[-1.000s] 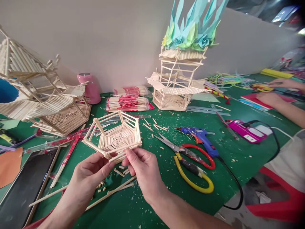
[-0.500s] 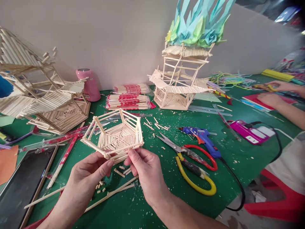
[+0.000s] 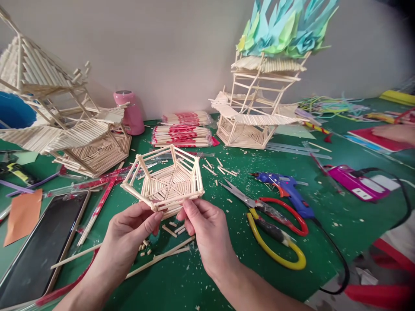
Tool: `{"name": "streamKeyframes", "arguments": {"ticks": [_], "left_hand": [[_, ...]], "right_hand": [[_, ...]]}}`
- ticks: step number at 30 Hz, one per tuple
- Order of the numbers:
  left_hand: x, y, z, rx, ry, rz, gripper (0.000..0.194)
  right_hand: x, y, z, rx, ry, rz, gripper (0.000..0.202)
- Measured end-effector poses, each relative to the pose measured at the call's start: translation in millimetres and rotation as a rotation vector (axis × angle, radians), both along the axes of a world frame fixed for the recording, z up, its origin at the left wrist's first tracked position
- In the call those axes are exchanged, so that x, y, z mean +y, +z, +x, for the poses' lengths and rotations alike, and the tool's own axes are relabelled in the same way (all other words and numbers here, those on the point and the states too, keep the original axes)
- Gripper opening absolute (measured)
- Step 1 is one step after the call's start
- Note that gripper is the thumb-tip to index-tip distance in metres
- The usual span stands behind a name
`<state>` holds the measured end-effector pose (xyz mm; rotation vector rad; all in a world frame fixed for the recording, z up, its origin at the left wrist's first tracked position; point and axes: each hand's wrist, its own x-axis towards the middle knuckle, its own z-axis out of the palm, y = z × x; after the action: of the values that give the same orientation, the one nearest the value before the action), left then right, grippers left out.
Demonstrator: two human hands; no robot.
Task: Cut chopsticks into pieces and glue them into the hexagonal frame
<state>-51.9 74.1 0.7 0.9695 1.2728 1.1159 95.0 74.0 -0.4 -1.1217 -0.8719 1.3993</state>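
A six-sided stick frame (image 3: 170, 183) with a woven-looking stick floor and low railings hangs just over the green table. My left hand (image 3: 129, 231) pinches its near left corner between thumb and fingers. Along the near edge, right of the middle, my right hand (image 3: 205, 231) grips the same frame with thumb and fingertips. Short cut sticks (image 3: 170, 231) and longer sticks (image 3: 158, 259) lie beneath and between the hands. Scissors (image 3: 259, 207) with red handles and a blue glue gun (image 3: 285, 188) rest to the right.
Stick towers stand at the left (image 3: 65, 129) and back right (image 3: 256, 108). Between them are a pink bottle (image 3: 131, 114) and wrapped stick bundles (image 3: 181, 134). A phone (image 3: 45, 246) lies left, a purple power strip (image 3: 356, 183) right. Another person's hand (image 3: 395, 133) rests on red paper.
The view has shifted left, so most things appear farther right. Both hands keep their hold on the stick frame. The other person's hands have moved partly out of view.
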Motion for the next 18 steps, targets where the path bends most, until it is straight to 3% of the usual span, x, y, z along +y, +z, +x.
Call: {"name": "streamKeyframes", "arguments": {"ticks": [7,18], "left_hand": [[-1.1,-5.1,-3.1,0.022,-0.012,-0.016,0.022],[0.7,1.5,3.8,0.124,0.057,-0.038,0.036]], "right_hand": [[0.3,-1.0,-0.7,-0.006,-0.006,-0.003,0.03],[0.2,3.1,-1.2,0.01,0.004,-0.044,0.032]]}}
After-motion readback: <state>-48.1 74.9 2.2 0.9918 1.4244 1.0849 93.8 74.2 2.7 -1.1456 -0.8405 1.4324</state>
